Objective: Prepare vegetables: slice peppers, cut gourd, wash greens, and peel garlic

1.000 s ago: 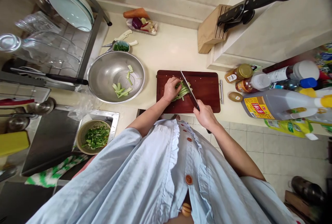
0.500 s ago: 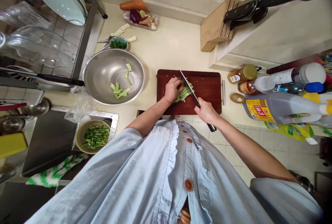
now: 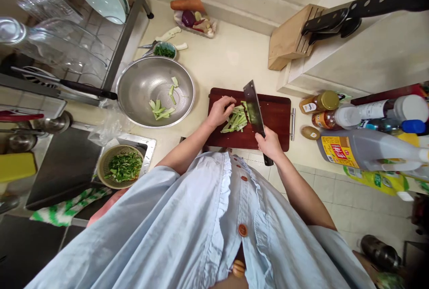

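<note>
Cream tabletop point(image 3: 231, 61) beneath a dark wooden cutting board point(image 3: 278, 123), sliced green stalks point(image 3: 234, 120) heaped mid-board. Left hand point(image 3: 219, 111) curled and empty, fingertips just beside the heap; right hand point(image 3: 270, 144) in a closed grip on a cleaver point(image 3: 253, 106), blade upright. Bare board to the right; stainless steel bowl point(image 3: 193, 90) near the left edge; tiled floor point(image 3: 335, 195) past the front edge.

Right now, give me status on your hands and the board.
Left hand beside sliced green stalks on dark wooden cutting board. Right hand gripping cleaver, blade upright. Steel bowl left of board.
</note>
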The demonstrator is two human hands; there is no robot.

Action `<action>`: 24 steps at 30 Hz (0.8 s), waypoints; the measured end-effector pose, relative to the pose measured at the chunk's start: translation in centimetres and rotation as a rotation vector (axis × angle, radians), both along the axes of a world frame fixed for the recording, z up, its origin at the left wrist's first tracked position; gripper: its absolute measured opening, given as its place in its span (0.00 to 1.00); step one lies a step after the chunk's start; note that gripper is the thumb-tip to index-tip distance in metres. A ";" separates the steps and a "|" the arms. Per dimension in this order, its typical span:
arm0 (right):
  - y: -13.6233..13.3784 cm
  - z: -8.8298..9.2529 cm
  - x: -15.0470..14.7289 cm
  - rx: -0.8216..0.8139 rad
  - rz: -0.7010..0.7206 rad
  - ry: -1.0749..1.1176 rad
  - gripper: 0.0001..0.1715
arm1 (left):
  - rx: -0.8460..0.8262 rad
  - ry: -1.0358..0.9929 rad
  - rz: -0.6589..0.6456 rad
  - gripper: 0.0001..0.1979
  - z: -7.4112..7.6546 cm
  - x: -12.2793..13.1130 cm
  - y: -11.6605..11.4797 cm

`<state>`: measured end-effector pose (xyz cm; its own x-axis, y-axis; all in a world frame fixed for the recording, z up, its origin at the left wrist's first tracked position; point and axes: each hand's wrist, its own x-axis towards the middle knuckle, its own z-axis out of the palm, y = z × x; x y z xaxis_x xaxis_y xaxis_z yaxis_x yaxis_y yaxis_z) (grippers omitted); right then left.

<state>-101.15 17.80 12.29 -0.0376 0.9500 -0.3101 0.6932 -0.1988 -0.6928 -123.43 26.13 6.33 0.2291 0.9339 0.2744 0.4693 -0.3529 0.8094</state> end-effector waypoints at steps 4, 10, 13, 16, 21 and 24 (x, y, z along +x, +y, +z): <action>-2.1 0.9 0.7 0.003 -0.055 -0.002 0.17 | 0.012 0.086 -0.065 0.28 0.0 -1.5 -1.8; -3.8 2.4 -0.1 -0.028 -0.014 -0.022 0.20 | 0.033 0.186 -0.097 0.54 -0.9 0.0 -4.5; -4.0 2.5 -0.4 -0.001 0.021 -0.055 0.21 | 0.031 0.234 -0.096 0.61 -1.4 0.4 -4.9; -4.2 2.5 -0.6 0.013 0.042 -0.065 0.21 | 0.021 0.262 -0.097 0.55 -1.7 0.1 -4.7; -4.5 3.1 -1.2 -0.005 0.054 -0.072 0.22 | 0.027 0.195 -0.179 0.48 -1.7 -1.1 -4.1; -4.6 3.5 -1.6 -0.024 0.079 -0.096 0.23 | 0.036 0.191 -0.138 0.48 -1.7 -0.9 -4.1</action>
<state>-102.75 13.23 15.78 -0.0806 0.9375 -0.3385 0.7703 -0.1569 -0.6180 -124.30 22.07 4.65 0.4049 0.8806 0.2462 0.5578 -0.4512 0.6966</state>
